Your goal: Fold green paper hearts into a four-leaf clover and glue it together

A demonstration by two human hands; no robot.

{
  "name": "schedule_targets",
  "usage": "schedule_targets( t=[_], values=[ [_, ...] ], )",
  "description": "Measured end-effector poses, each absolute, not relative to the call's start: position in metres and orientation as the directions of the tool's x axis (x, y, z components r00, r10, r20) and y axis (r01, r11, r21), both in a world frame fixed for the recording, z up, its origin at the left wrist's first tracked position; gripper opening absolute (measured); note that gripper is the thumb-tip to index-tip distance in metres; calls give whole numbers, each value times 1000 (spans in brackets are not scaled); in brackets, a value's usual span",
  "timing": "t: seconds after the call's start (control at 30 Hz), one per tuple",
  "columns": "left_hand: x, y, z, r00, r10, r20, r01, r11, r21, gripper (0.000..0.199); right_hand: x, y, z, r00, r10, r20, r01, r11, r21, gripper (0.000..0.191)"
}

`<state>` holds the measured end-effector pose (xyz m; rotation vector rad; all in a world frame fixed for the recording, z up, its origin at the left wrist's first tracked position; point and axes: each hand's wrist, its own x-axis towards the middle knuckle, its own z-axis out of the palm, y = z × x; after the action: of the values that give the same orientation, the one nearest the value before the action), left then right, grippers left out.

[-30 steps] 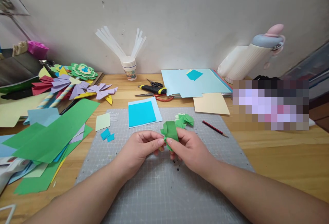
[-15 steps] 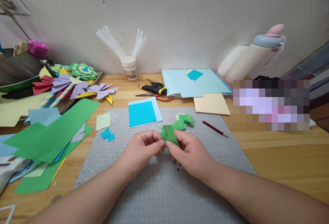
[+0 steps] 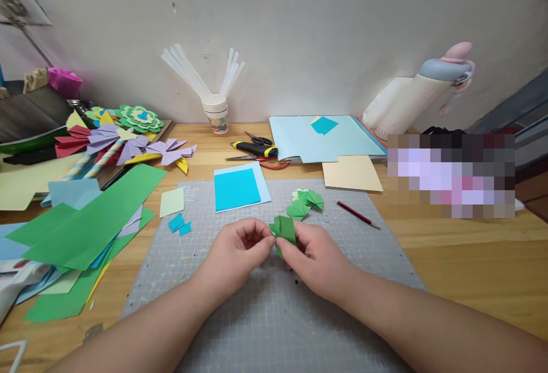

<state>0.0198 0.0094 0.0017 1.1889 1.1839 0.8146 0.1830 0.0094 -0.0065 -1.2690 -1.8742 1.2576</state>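
Between my two hands is a small folded green paper [image 3: 285, 230], above the grey cutting mat [image 3: 274, 321]. My right hand [image 3: 319, 253] pinches its lower right part between thumb and fingers. The fingertips of my left hand [image 3: 242, 250] are pressed together at the paper's left edge. Just behind it on the mat lie several folded green pieces [image 3: 305, 203]. Blue square sheets [image 3: 237, 190] rest at the mat's back edge, and small blue scraps [image 3: 178, 224] lie to the left near a pale green square [image 3: 172, 202].
A pencil [image 3: 358, 215] lies on the mat at right. Behind are scissors [image 3: 257, 138], a cutter [image 3: 256, 149], a paper cup [image 3: 216, 115] with white strips, and a bottle [image 3: 423, 90]. Green sheets [image 3: 94, 219] and paper flowers fill the left.
The green paper has turned and its raised top has dropped lower between my fingers. Both hands stay in nearly the same place, still closed at it.
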Motion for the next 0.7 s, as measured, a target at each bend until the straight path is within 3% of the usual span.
schedule_targets(
  t=[0.47,0.7],
  values=[
    [22,9,3,230,944,-238,123,214,969,9,181,9,-6,-398,916,-38,425,148,-893,20],
    [20,6,0,185,962,-200,232,155,960,8,184,9,-7,-427,904,-14,478,212,-852,23]
  ],
)
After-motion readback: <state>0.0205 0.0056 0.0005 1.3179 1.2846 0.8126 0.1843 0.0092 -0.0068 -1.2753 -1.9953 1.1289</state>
